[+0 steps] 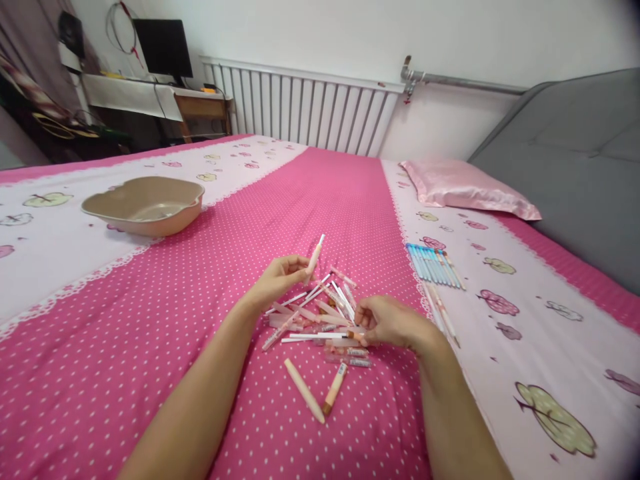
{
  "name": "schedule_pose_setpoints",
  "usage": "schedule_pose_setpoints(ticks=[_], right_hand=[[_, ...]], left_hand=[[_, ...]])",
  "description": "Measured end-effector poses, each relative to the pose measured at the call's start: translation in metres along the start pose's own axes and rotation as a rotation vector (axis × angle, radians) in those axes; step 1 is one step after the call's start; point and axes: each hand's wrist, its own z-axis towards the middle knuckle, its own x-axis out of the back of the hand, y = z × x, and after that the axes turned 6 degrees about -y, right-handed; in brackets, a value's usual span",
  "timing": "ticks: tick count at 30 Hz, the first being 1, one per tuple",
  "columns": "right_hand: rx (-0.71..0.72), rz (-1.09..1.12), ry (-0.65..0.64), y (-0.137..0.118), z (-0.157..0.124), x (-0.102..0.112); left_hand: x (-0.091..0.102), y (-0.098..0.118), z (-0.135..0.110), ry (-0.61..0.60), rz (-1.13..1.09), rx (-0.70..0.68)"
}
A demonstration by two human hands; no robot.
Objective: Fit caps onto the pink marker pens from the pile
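Left hand (pixel 281 277) holds a pen (pixel 315 257) aslant, white end upward and right.

Two hands (pixel 281 277), one pile of pens (pixel 325 320) (too jumbled to count), one basin (pixel 173 223), one pillow (pixel 467 188), one monitor (pixel 163 48)

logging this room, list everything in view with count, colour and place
pen parts: too many to count, mostly pink and white, piled mid-bed
cream tube: one, cream, nearer than pile
short piece: one, peach and brown, beside tube
pen row: about a dozen, mostly blue, right of pile
basin: one, tan, bed's left
bedspread: one, pink and white, on bed
pillow: one, pink, right
headboard: one, grey, far right
radiator: one, white, back wall
monitor: one, black, on desk
desk: one, brown, back left
curtain: one, greyish, far left
hands: two, bare; left holding a pen part, right at pile's right edge
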Motion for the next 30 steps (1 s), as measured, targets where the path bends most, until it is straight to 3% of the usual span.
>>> schedule_pose_setpoints(ticks=[5,11,17,23,30], right_hand=[[0.002,-0.131,0.032,-0.010,0.003,-0.002],[0.070,-0.117,0.120,-0.009,0.006,-0.001],[0.239,0.320,0.313,-0.010,0.015,0.000],[0.271,0.782,0.418,-0.016,0.019,0.000],[0.371,0.967,0.529,-0.021,0.018,0.001]], left_hand=[[0.000,0.000,0.000,-0.015,0.000,0.017],[0.001,-0.001,-0.001,-0.008,0.003,0.025],[-0.001,-0.001,-0.001,-0.059,-0.003,0.044],[-0.004,0.002,-0.003,-0.136,0.004,0.065],[-0.004,0.002,-0.005,-0.277,0.008,0.111]])
